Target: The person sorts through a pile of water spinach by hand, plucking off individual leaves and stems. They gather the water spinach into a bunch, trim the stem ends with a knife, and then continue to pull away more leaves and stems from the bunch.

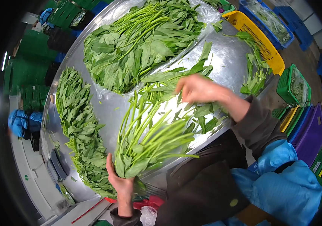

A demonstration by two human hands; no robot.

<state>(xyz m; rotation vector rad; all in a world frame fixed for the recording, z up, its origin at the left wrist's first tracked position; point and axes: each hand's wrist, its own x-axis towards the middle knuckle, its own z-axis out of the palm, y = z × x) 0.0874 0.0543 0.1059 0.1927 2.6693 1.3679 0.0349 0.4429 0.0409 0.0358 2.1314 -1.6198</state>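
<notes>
My left hand [121,185] is closed around the leafy end of a bunch of water spinach [140,148], its pale green stems fanning up and to the right. The right hand [196,89] hovers over loose water spinach stems [168,77] in the middle of the metal table. Motion blurs its curled fingers, so I cannot make out whether anything is between them. Behind lies a big heap of water spinach [142,49] on clear plastic. To the left, bundled greens [83,139] form a long row along the table [110,109].
A yellow crate [257,39] stands at the table's right edge, with loose leaves [255,75] beside it. Blue [268,24] and green [294,86] crates hold bagged greens. Purple crates [309,130] stand at right. A grey device [56,165] sits at the left rim.
</notes>
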